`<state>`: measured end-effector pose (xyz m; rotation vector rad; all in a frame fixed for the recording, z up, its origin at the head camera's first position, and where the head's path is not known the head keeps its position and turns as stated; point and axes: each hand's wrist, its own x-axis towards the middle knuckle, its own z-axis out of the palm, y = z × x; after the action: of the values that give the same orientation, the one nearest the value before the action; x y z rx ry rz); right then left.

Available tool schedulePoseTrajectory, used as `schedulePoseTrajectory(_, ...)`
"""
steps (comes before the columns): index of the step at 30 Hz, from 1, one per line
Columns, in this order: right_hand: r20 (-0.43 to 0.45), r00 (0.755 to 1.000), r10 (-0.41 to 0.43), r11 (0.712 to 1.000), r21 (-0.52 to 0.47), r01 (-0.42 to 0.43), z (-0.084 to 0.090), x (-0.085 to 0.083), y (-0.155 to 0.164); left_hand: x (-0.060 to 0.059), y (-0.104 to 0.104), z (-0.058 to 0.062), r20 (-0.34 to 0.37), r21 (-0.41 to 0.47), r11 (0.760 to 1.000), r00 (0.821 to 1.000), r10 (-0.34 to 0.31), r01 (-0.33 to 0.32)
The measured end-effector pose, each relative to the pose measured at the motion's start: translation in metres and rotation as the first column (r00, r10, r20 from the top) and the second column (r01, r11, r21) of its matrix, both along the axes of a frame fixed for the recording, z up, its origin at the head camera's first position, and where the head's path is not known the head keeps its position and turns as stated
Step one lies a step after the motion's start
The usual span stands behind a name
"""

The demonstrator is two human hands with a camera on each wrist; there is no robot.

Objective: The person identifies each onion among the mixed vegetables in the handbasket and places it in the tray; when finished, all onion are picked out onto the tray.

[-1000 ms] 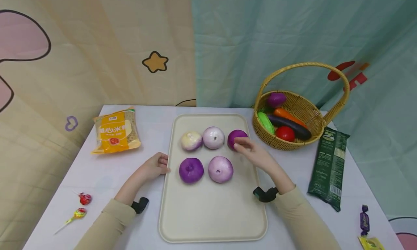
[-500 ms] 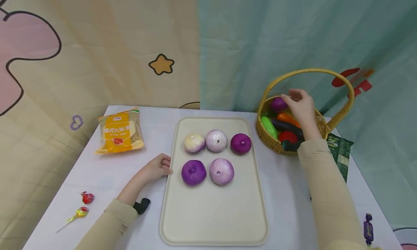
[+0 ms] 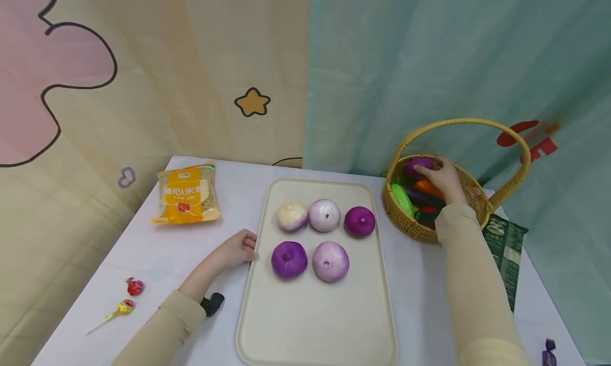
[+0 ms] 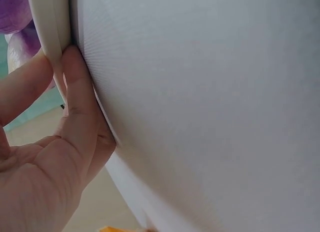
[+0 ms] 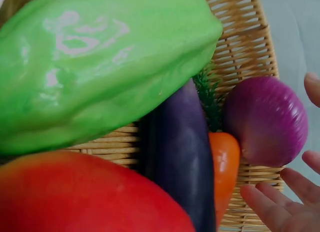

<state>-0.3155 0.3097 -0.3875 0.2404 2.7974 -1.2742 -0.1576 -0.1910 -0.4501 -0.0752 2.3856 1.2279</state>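
A cream tray (image 3: 315, 318) lies mid-table with several toy onions in two rows, from whitish (image 3: 292, 216) to dark purple (image 3: 359, 221). My left hand (image 3: 248, 247) is at the tray's left edge. In the left wrist view that left hand (image 4: 57, 66) pinches the tray's rim (image 4: 50, 36) between thumb and finger. My right hand (image 3: 429, 170) reaches into the wicker basket (image 3: 406, 225) over a purple onion (image 3: 415, 164). In the right wrist view its fingers (image 5: 270, 207) are spread beside the purple onion (image 5: 265, 119) with a gap showing.
The basket also holds a green vegetable (image 5: 100, 66), an eggplant (image 5: 175, 157), a carrot (image 5: 225, 167) and a tomato (image 5: 85, 197). A yellow snack packet (image 3: 188, 194) and two lollipops (image 3: 135, 287) lie at the left. A dark green packet (image 3: 506, 254) lies at the right.
My right hand left the dark purple onion on the tray, moved right to the basket and came down over the purple onion there. The left hand stayed at the tray edge.
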Motion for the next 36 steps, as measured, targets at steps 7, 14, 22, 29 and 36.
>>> schedulePoseTrajectory(7, 0.037, 0.999, 0.039, 0.997, 0.063, -0.041, -0.012, -0.005, 0.004, 0.003, 0.001, -0.002, -0.013, -0.002, 1.000, 1.000, 0.018, -0.018)
schedulePoseTrajectory(14, 0.022, 1.000, 0.001, 1.000, -0.016, -0.001, -0.021, -0.008, -0.001, 0.004, 0.000, -0.002, -0.005, -0.015, 1.000, 1.000, 0.027, -0.027)
schedulePoseTrajectory(22, -0.018, 1.000, 0.006, 1.000, 0.010, -0.006, -0.014, -0.014, -0.007, 0.001, 0.000, -0.002, -0.010, -0.017, 1.000, 1.000, 0.014, -0.014)
schedulePoseTrajectory(29, 0.010, 0.999, 0.037, 0.999, 0.007, -0.037, 0.007, -0.005, 0.001, -0.002, 0.000, -0.002, 0.004, -0.020, 1.000, 1.000, 0.006, -0.006)
schedulePoseTrajectory(36, 0.025, 0.994, 0.107, 0.993, 0.056, -0.109, 0.033, 0.031, -0.009, -0.003, 0.000, 0.000, 0.021, -0.018, 1.000, 1.000, 0.002, -0.001)
